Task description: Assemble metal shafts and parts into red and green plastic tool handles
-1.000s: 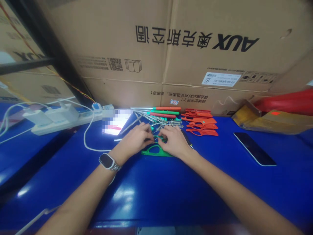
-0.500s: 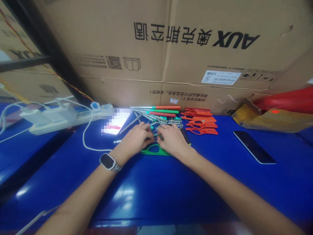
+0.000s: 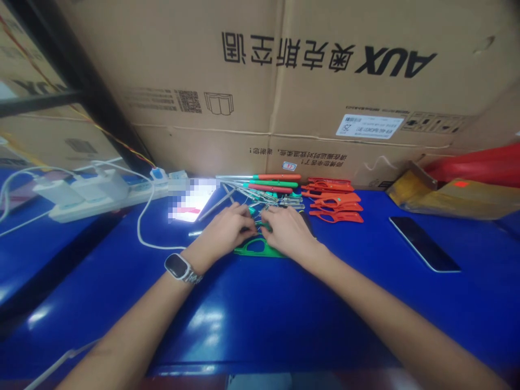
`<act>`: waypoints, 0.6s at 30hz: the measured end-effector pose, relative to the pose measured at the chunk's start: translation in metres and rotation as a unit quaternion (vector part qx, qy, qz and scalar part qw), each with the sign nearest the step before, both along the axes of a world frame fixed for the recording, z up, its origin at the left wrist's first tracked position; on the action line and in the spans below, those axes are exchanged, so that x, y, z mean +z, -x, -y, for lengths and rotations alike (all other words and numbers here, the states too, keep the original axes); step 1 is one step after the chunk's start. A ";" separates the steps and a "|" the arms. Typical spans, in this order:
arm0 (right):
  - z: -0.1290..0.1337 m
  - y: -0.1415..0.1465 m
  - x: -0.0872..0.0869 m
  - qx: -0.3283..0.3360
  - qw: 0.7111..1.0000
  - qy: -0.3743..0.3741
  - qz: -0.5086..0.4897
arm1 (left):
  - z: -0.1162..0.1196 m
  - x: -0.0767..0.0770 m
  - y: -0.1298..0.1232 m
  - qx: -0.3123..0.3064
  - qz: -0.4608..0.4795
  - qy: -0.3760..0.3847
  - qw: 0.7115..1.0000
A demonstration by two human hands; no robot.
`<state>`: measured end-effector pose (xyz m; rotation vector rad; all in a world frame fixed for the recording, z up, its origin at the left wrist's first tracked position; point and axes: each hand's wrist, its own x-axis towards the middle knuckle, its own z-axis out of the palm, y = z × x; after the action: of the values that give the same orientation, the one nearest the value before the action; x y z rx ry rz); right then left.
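Observation:
My left hand (image 3: 230, 227), with a watch (image 3: 179, 266) on its wrist, is closed, its fingertips pinched around something too small to make out. Facing it, my right hand (image 3: 286, 232) is closed too, fingers curled over small parts that it hides. Thin wires and bits of green show between the two hands. A green plastic handle shell (image 3: 264, 249) with an oval opening lies on the blue table just below my fingers. Beyond them is a pile of small metal and wire parts (image 3: 264, 201). Long-nosed lighters with red and green handles (image 3: 276, 184) lie behind the pile.
Several orange handle shells (image 3: 336, 203) are stacked to the right. A dark phone (image 3: 424, 244) lies farther right, near an open carton (image 3: 455, 197). At left are a lit phone (image 3: 195, 201), a white cable (image 3: 141, 227) and a power strip (image 3: 89, 200). A large cardboard box (image 3: 260, 97) stands behind.
Both hands stay in nearly the same place, with only slight finger movement. The view has shifted a little.

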<state>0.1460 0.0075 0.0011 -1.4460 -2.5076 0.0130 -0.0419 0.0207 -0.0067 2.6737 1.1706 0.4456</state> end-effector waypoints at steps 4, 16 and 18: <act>-0.011 -0.008 -0.013 0.021 0.990 0.058 -0.127 | -0.001 -0.004 0.002 -0.002 0.058 0.002 0.998; -0.022 -0.014 -0.021 0.053 0.963 0.105 -0.244 | -0.010 -0.003 -0.002 0.058 0.016 0.044 0.997; -0.023 -0.014 -0.021 0.053 0.961 0.119 -0.243 | -0.010 -0.003 -0.003 0.056 0.001 0.032 0.998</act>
<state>0.1603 0.0308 -0.0197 -1.1999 -2.2187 0.6300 -0.0389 0.0310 -0.0097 2.5618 1.3156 0.4200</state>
